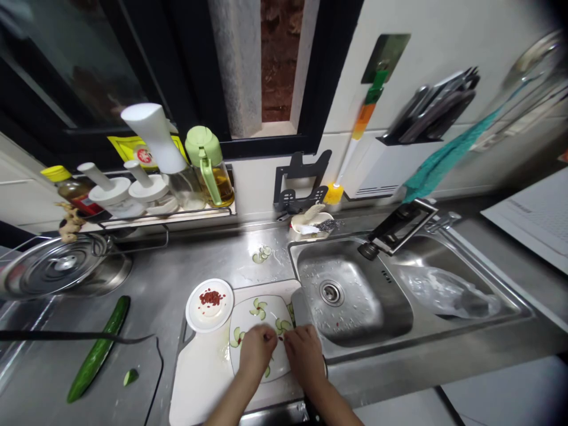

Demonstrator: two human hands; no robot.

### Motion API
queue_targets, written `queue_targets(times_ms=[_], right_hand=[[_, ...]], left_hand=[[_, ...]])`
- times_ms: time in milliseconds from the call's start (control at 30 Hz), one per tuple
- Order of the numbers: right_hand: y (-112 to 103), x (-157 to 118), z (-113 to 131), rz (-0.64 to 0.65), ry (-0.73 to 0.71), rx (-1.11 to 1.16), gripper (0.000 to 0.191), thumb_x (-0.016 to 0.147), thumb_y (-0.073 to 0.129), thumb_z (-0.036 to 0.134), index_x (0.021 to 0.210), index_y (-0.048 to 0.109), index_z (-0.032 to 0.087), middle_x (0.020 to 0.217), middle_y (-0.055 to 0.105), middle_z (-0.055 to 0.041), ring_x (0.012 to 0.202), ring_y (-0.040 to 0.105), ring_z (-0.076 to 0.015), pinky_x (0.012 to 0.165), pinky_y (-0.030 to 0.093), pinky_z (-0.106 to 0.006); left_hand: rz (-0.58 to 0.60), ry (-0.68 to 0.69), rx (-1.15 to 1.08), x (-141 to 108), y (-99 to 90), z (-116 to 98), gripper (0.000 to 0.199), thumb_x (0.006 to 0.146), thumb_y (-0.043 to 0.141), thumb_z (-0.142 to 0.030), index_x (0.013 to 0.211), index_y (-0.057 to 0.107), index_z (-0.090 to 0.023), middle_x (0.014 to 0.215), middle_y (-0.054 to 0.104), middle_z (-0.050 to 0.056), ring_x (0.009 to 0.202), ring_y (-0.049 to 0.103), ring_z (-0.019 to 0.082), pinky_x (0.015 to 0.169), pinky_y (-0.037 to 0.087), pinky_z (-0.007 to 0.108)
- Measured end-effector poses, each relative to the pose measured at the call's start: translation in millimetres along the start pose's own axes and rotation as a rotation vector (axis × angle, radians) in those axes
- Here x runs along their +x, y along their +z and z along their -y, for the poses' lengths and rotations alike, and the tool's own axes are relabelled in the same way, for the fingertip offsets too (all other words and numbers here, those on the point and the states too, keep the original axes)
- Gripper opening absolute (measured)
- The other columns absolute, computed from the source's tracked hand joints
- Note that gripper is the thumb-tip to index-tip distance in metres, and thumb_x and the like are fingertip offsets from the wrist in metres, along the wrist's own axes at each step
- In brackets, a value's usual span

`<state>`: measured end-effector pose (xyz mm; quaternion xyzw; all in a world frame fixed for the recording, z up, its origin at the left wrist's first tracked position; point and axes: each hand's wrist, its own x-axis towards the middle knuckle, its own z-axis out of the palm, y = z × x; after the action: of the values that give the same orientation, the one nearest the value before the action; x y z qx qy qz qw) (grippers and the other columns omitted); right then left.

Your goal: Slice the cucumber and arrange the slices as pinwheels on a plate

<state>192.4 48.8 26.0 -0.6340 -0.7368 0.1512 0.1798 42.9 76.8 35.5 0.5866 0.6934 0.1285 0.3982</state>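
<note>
- got L hand [258, 348] curled over sq plate [243, 315] w/ cuke slices [258, 307], can't tell if gripping
- same w/ R hand [306, 350], at R rim
- see red bits [211, 297] on rnd dish [202, 320]

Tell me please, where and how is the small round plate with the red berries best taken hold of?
Probably by the left rim of the round plate, coming from the left and pinching the lip. It is shallow, its right edge lies very near the square plate, and loose red berries sit on it, so keep it level.
</note>
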Motion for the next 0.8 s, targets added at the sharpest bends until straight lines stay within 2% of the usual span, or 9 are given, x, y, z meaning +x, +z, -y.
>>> queue_targets(times_ms=[133, 300, 567, 800], right_hand=[[11.4, -0.1, 3.8, -0.034, -0.039, -0.118, 0.011, 0.082, 0.064, 0.017, 0.072, 0.065, 0.022, 0.079, 0.064, -0.0032, 0.085, 0.050, -0.0229, 0.070, 0.032, -0.033], [18.2, 0.8, 7.6, -0.036, -0.066, -0.193, 0.014, 0.079, 0.063, 0.011, 0.070, 0.064, 0.021, 0.079, 0.065, -0.0038, 0.085, 0.051, -0.0235, 0.066, 0.029, -0.034], [6.9, 1.0, 4.4, -0.124, 0.060, 0.014, 0.017, 0.088, 0.055, 0.019, 0.075, 0.066, 0.022, 0.074, 0.063, -0.0035, 0.083, 0.049, -0.0219, 0.073, 0.032, -0.032], [11.7, 4.7, 3.9, -0.141, 0.110, 0.020, 0.012, 0.084, 0.059, 0.017, 0.075, 0.066, 0.022, 0.075, 0.063, -0.0024, 0.085, 0.049, -0.0222, 0.072, 0.030, -0.032]], left_hand=[[0.005, 0.002, 0.040, -0.6, 0.6, 2.0, 0.016, 0.075, 0.058, -0.014, 0.072, 0.073, -0.020, 0.075, 0.071, 0.000, 0.073, 0.063, 0.012, 0.069, 0.040, 0.020], [-0.025, 0.023, 0.005, -2.4, -0.3, 5.7, 0.018, 0.075, 0.055, -0.013, 0.071, 0.072, -0.019, 0.074, 0.070, 0.001, 0.072, 0.062, 0.013, 0.070, 0.040, 0.021], [-0.067, 0.075, -0.059, -3.2, -2.8, 2.8, 0.017, 0.076, 0.054, -0.014, 0.070, 0.070, -0.018, 0.073, 0.068, 0.001, 0.071, 0.061, 0.013, 0.068, 0.041, 0.022], [-0.072, 0.114, -0.076, -0.2, 0.2, -3.4, 0.018, 0.075, 0.054, -0.014, 0.075, 0.072, -0.018, 0.073, 0.068, 0.002, 0.072, 0.062, 0.015, 0.068, 0.042, 0.023]])
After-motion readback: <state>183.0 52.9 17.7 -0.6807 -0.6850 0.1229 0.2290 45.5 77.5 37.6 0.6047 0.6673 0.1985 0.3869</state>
